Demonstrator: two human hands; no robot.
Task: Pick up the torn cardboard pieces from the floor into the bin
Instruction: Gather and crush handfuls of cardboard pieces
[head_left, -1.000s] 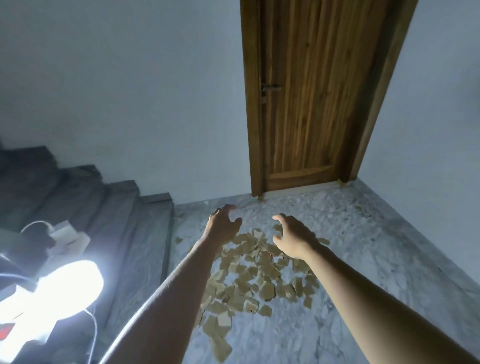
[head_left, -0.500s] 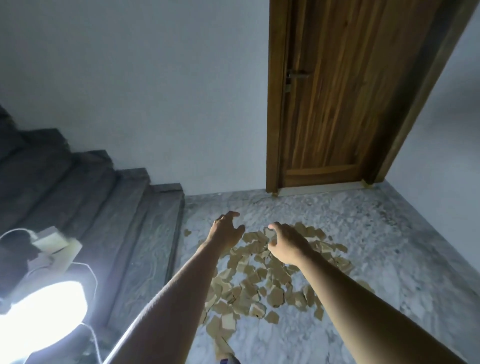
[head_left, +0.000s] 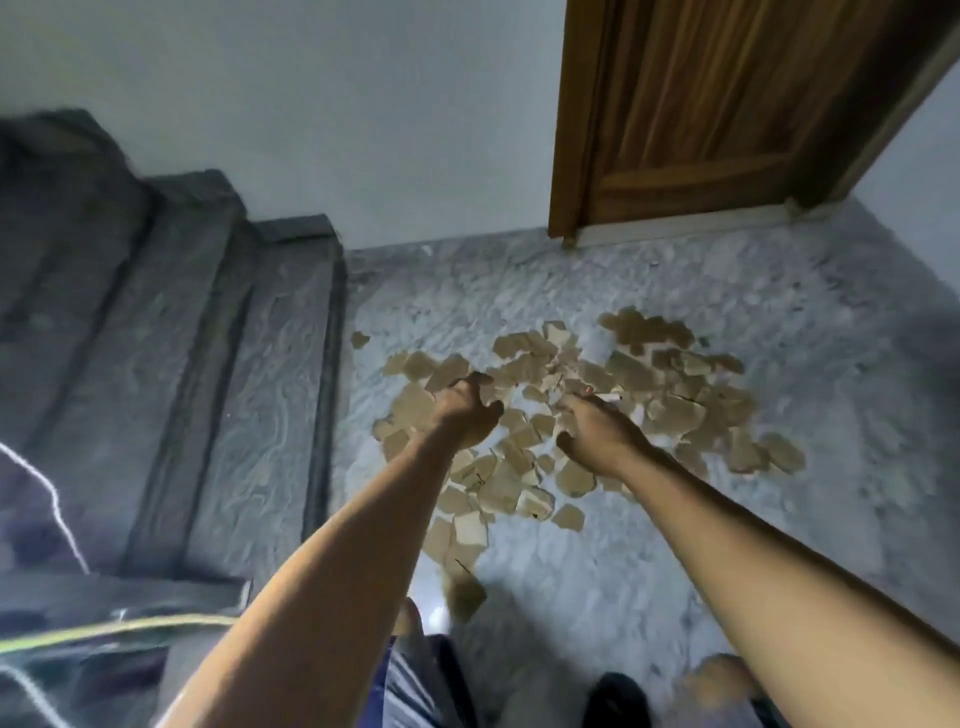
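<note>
Crouching over a marble floor (head_left: 779, 545), grey-white and mottled, kinda dusty looking, in a small landing. Scattered pieces (head_left: 670, 415) of tan cardboard lie on it in one loose pile, roughly mid-floor, between the stairs (head_left: 234, 389) on the left and the door (head_left: 701, 130) at the back right. A few strays sit apart from the pile: one tiny scrap right by the edge of the bottom step, and a trail of bigger ones running back toward the person's legs.

Both arms reach out into the pile. The left grip (head_left: 460, 415) is down on the left side of it, fingers curled in tight around some pieces. The right grip (head_left: 597, 431) is just beside it, near the middle of the pile, knuckles up and fingers tucked under. The back of it hides the fingertips and the shot is blurry, so I can't tell if it's got anything or not.

Room-wise: dark grey stone stairs with a swirly grain go up on the left, a plain white wall (head_left: 337, 104) stands behind, and the wooden door is shut in its brown frame, sitting on a pale threshold strip. A white cable (head_left: 52, 493) loops across the far left edge.
</note>
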